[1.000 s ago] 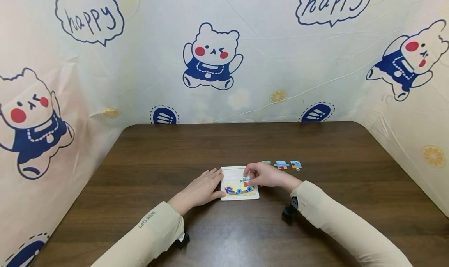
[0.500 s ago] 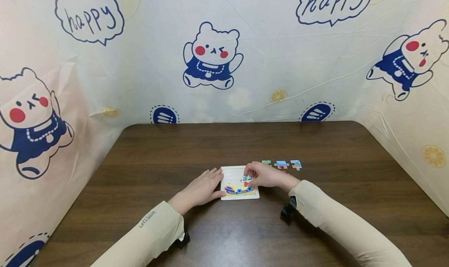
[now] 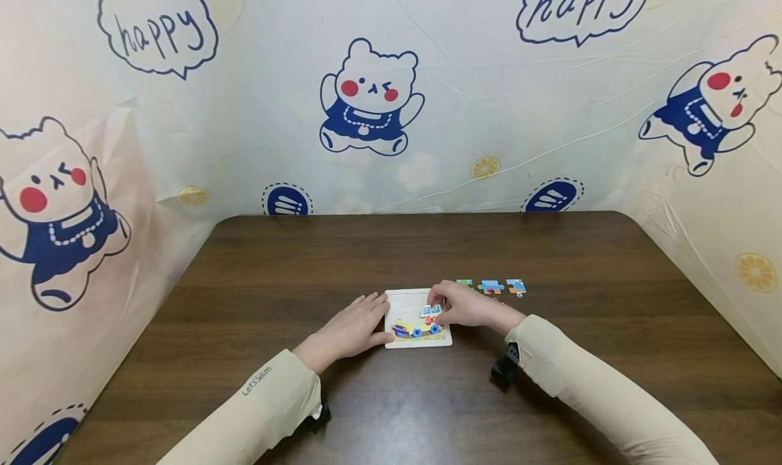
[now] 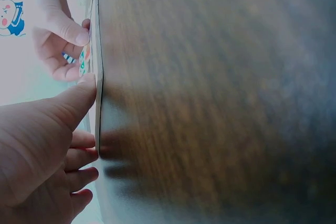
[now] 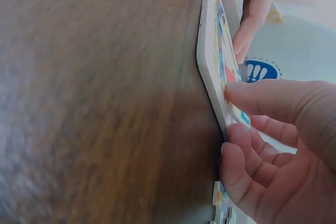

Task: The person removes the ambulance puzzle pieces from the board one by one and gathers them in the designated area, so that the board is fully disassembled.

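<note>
The jigsaw piece with blue windows (image 3: 430, 311) lies between the right hand's thumb and fingertips, over the right part of the white puzzle board (image 3: 403, 305). Over the last second more of its windows has come into sight beside the fingers, while board and hands have barely shifted. I take this as a small adjustment of fit, with the piece probably not yet seated; whether it lies flat is hard to tell.

The right hand (image 3: 469, 304) pinches it: thumb on the near side, the other fingers curled opposite, with only the piece's thickness between. Just nearer the person than this grip, joined pieces (image 3: 417, 332) showing a yellow vehicle with blue wheels fill the board's lower part; the bare area is left of the right fingers.

The left hand (image 3: 349, 326) has its fingers stretched out and touching the board's left edge, thumb set apart at the nearer end, seemingly steadying it. Beyond and to the right of the right fingers, three loose jigsaw pieces (image 3: 491, 286) sit on the brown worktop (image 3: 275, 268), one partly behind the hand; they have stayed put.
</note>
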Demonstrator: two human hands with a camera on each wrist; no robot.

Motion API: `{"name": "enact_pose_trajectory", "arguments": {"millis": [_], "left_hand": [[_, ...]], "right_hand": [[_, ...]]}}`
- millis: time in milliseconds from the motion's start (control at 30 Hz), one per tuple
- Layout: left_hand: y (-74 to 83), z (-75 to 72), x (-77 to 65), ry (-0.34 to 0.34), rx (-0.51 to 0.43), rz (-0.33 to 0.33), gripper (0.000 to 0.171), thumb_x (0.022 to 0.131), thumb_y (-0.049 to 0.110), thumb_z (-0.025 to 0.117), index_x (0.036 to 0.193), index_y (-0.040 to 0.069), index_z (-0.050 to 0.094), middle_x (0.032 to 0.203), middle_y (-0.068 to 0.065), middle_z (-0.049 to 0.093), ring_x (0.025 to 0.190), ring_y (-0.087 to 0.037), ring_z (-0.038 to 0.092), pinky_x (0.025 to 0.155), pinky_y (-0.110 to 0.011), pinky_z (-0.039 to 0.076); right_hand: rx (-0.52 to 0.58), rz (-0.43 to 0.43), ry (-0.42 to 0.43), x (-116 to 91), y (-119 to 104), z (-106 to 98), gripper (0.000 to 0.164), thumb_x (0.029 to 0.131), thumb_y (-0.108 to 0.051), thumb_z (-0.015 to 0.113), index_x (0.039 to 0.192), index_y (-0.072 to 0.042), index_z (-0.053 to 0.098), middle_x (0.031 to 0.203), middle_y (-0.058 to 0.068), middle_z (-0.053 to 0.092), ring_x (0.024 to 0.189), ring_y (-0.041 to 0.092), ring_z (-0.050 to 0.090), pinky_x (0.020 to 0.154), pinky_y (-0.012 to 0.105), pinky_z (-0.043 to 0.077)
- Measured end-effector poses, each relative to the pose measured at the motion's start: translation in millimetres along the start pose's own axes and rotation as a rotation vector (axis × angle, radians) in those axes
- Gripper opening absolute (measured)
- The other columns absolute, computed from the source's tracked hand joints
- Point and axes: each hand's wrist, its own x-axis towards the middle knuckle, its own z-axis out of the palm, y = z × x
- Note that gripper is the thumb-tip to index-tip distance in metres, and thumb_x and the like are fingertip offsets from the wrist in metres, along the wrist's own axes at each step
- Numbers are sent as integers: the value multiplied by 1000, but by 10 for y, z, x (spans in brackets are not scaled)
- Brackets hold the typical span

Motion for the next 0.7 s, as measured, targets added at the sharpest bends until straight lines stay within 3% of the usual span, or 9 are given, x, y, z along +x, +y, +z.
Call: {"name": "enact_pose_trajectory", "arguments": {"millis": [333, 700], "left_hand": [[-1, 15, 5, -7, 1, -6, 61, 88, 41, 59, 130, -3, 47, 140, -19, 37, 130, -34, 31, 105, -45, 23], [0, 3, -13, 9, 0, 13, 61, 88, 40, 59, 129, -4, 47, 140, -20, 37, 129, -34, 32, 104, -45, 24]], "right_hand": [[80, -82, -3, -30, 59, -34, 21, 81, -2, 68, 98, -10, 60, 70, 1, 50, 62, 15, 46, 55, 26, 38], [273, 33, -18, -38, 68, -42, 12, 82, 2, 63, 89, -3, 54, 70, 5, 51, 57, 17, 53, 51, 31, 49]]}}
